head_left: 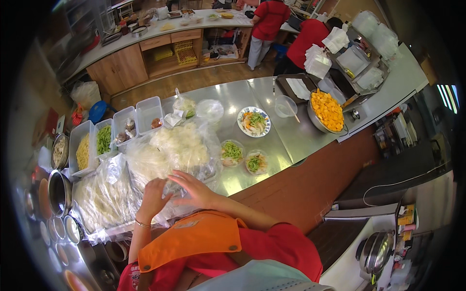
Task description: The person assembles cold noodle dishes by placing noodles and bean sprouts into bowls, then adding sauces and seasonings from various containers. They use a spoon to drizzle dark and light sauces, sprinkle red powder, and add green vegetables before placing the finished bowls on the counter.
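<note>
Both hands are over the near edge of a large clear plastic bag (177,145) of pale noodle-like food. My left hand (154,196) has its fingers bent and its thumb apart, close to the plastic; I see nothing held in it. Beside it, my right hand (196,191) reaches in from the right with fingers and thumb spread, holding nothing visible. A second clear bag (104,196) of whitish strands lies to the left. Right of the large bag stand two clear bowls (232,153) of shredded green vegetables and a patterned plate (254,121) of mixed food.
Tubs of yellow shreds (83,150), green shreds (104,139) and other ingredients line the steel counter (286,136). Metal pots (59,193) stand at left. A bowl of orange cubes (326,111) sits far right, near a rack (357,63). Two people in red (268,22) are beyond.
</note>
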Demonstrator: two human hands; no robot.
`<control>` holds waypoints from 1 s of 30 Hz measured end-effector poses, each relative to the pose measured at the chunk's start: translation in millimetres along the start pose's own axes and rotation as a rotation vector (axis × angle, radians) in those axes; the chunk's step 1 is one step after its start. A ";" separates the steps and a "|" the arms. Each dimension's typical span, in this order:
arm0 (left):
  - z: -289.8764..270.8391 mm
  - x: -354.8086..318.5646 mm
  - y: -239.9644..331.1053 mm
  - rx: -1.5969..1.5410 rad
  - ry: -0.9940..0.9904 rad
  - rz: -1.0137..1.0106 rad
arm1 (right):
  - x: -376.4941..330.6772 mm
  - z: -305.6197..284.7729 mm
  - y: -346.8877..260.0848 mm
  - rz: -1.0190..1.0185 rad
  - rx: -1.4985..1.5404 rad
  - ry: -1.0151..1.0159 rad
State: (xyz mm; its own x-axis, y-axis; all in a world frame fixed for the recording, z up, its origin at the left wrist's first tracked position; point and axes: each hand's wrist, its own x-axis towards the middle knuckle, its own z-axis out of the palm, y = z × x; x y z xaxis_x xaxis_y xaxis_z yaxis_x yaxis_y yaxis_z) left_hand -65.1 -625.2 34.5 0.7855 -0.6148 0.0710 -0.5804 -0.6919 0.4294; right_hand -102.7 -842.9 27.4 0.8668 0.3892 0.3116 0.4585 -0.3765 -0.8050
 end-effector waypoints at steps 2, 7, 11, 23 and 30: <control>-2.7 2.3 17.3 -0.141 -0.318 0.088 | 9.6 -1.2 -24.8 -0.144 -0.121 -0.102; 16.1 3.4 32.4 -0.297 -0.355 0.135 | 9.9 35.8 -22.6 -0.318 -0.265 -0.210; 29.1 2.5 29.6 -0.367 -0.284 0.110 | 9.9 49.0 -21.5 -0.379 -0.294 -0.148; 26.5 -14.3 0.6 -0.270 -0.014 0.064 | 12.2 44.1 -31.0 -0.501 -0.224 0.040; 37.4 1.5 29.7 0.159 -0.075 0.061 | 40.5 29.0 -76.6 -0.382 0.052 0.024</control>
State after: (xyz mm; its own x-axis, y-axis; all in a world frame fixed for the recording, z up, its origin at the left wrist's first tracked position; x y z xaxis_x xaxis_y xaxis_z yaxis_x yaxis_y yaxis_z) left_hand -89.2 -660.8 13.7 0.7328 -0.6801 0.0232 -0.6580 -0.6995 0.2787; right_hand -108.5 -773.9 87.0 0.6403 0.4733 0.6050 0.7390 -0.1649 -0.6532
